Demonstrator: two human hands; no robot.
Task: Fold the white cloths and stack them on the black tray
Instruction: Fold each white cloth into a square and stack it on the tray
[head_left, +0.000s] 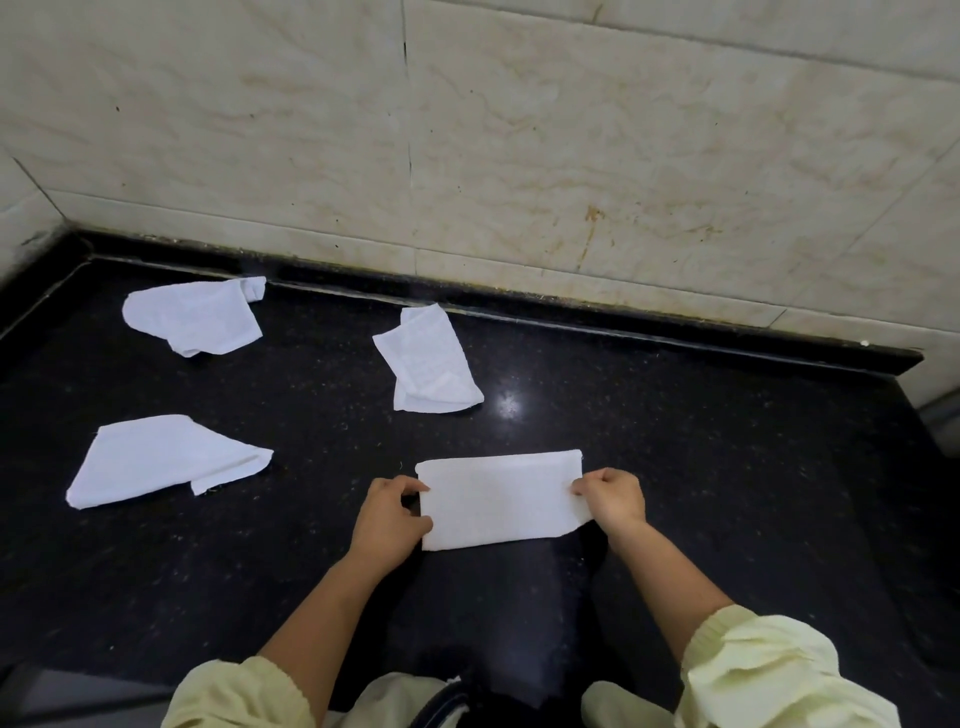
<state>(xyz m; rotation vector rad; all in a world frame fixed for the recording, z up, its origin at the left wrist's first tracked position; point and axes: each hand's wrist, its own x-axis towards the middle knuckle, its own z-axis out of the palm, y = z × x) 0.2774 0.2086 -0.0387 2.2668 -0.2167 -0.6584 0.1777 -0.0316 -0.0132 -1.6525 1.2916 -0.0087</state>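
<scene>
Head view, looking down at a glossy black counter (675, 441) that meets a pale tiled wall (519, 156) at the back. Two bare forearms reach in from the bottom edge, with pale yellow sleeves (769, 675) pushed up towards the elbows.

Near the centre, just in front of the person, a folded cloth (501, 501) lies flat on the counter as a neat white rectangle, long side running left to right. The left hand (387, 525) pinches its left short edge, thumb and fingers curled onto the fabric. The right hand (613, 499) grips its right short edge in the same way, knuckles up.

Three more white cloths lie loose and rumpled on the counter, well apart from each other. The near-left cloth (161, 460) sits to the left of the hands. The far-left cloth (192, 317) rests close to the wall. The middle cloth (428, 361) lies beyond the folded one, also near the wall, partly doubled over.
</scene>
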